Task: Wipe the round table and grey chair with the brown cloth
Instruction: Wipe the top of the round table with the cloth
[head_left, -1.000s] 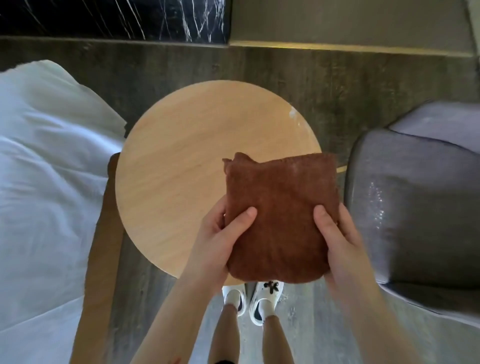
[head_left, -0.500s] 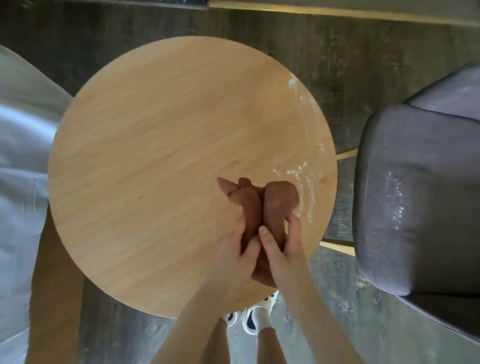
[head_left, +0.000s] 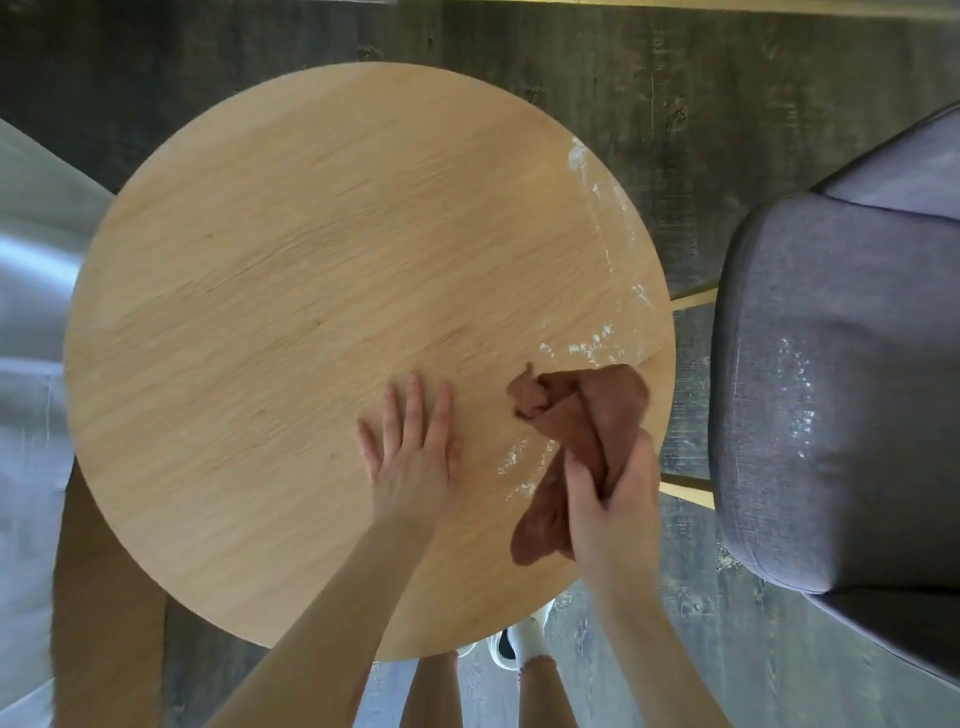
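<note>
The round light-wood table (head_left: 291, 312) fills the middle of the view. White powdery smears (head_left: 597, 348) run along its right rim and near the cloth. My right hand (head_left: 613, 504) grips the bunched brown cloth (head_left: 582, 415), which rests on the table's right front part. My left hand (head_left: 410, 447) lies flat on the tabletop with fingers spread, a short way left of the cloth, holding nothing. The grey chair (head_left: 841, 395) stands just right of the table, with pale specks on its backrest.
White bedding (head_left: 31, 322) lies at the left edge, beside a brown wooden strip (head_left: 98, 597). Dark wood floor (head_left: 675, 104) surrounds the table. My legs and white shoes (head_left: 514, 644) show below the table's near rim.
The cloth went from spread between both hands to bunched up. My left hand let go and now lies flat on the table; my right hand has carried the cloth rightward toward the rim.
</note>
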